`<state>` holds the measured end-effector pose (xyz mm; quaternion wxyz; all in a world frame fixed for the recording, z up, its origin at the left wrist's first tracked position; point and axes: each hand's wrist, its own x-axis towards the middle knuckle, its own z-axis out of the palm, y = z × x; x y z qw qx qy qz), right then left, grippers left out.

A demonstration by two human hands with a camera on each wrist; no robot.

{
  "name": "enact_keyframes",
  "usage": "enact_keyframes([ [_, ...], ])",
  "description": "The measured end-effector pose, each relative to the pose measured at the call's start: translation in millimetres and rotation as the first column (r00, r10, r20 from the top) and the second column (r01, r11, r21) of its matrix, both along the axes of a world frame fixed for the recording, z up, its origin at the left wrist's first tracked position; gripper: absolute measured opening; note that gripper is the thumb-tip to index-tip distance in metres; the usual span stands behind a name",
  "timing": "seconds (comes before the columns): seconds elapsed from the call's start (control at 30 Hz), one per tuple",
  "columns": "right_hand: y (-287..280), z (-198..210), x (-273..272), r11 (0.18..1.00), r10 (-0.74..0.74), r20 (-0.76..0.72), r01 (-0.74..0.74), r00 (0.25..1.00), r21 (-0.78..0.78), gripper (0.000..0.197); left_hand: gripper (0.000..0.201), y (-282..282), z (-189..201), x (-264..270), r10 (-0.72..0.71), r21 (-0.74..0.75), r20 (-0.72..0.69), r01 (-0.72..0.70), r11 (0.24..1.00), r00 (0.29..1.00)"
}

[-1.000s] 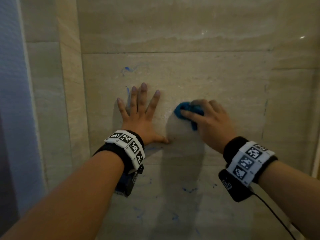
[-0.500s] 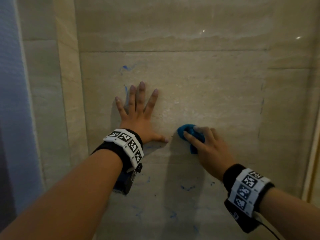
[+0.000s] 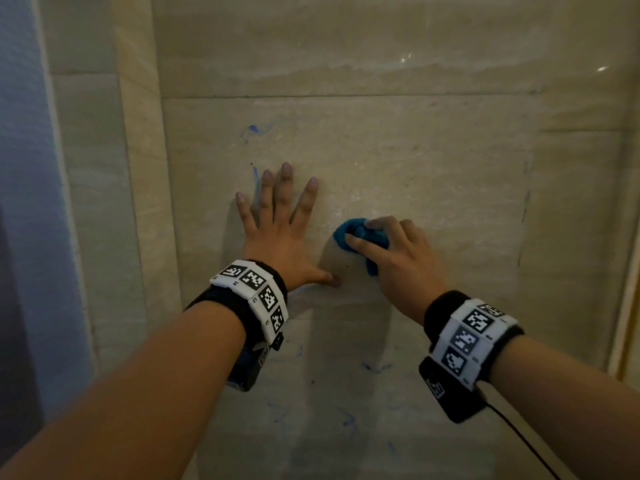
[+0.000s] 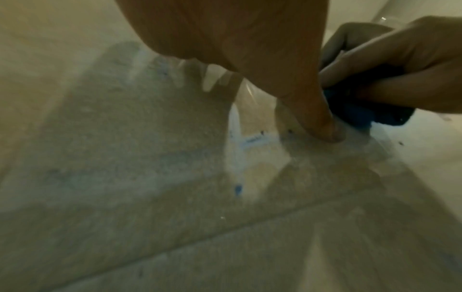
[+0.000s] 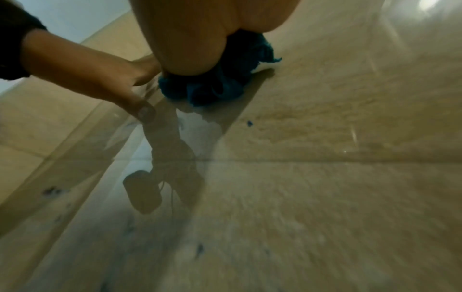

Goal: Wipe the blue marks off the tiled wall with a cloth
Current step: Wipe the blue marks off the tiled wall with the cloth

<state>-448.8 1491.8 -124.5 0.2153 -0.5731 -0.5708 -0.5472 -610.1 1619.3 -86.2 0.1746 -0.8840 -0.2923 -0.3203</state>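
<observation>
The right hand (image 3: 401, 258) has swept back up the tiled wall (image 3: 433, 174) from half a second ago, fingers curled tight round the bunched blue cloth (image 3: 349, 233), which presses on the tile just beside the left thumb. The left hand (image 3: 280, 233) stays flat, fingers straight and spread, bracing. Bare tile runs wide to the right; a corner edge closes in on the left. Blue marks (image 3: 256, 129) sit above the left hand, more below both wrists. The right wrist view catches a small blue speck (image 5: 249, 123) near the cloth, unseen from above.
</observation>
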Motion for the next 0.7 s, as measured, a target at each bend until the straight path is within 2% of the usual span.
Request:
enact_keyframes([
  [0.1, -1.3, -12.8, 5.5, 0.994, 0.024, 0.073, -0.016, 0.997, -0.106, 0.045, 0.139, -3.3, -12.8, 1.9, -0.026, 0.051, -0.026, 0.027, 0.998, 0.999],
  [0.2, -8.1, -31.9, 10.2, 0.982, 0.025, 0.114, -0.003, 0.993, -0.189, 0.049, 0.139, -3.2, -24.3, 5.2, -0.049, 0.037, -0.068, 0.052, 0.998, 0.996],
  [0.33, -21.7, -42.7, 21.4, 0.97, -0.008, 0.192, 0.055, 0.981, -0.236, 0.052, 0.142, -1.7, -24.3, 7.2, -0.034, 0.022, -0.072, 0.036, 0.999, 0.997],
  [0.4, -25.5, -35.5, 29.0, 0.983, -0.032, 0.194, 0.065, 0.981, -0.17, 0.047, 0.142, -1.6, -23.9, 7.1, -0.038, 0.023, -0.075, 0.04, 0.999, 0.996],
  [0.47, -29.6, -23.5, 34.3, 0.998, -0.051, 0.112, 0.055, 0.992, -0.03, 0.04, 0.143, -1.8, -23.6, 6.8, -0.043, 0.019, -0.078, 0.044, 0.999, 0.996],
  [0.57, -37.3, -13.3, 41.1, 0.986, -0.104, -0.02, 0.106, 0.994, 0.131, 0.044, 0.143, -1.6, -23.4, 7.4, -0.039, 0.02, -0.076, 0.041, 0.999, 0.996],
  [0.7, -46.0, -27.3, 43.5, 0.97, -0.161, -0.091, 0.175, 0.983, 0.17, 0.053, 0.143, -1.5, -24.3, 7.7, -0.044, 0.025, -0.067, 0.046, 0.999, 0.997],
])
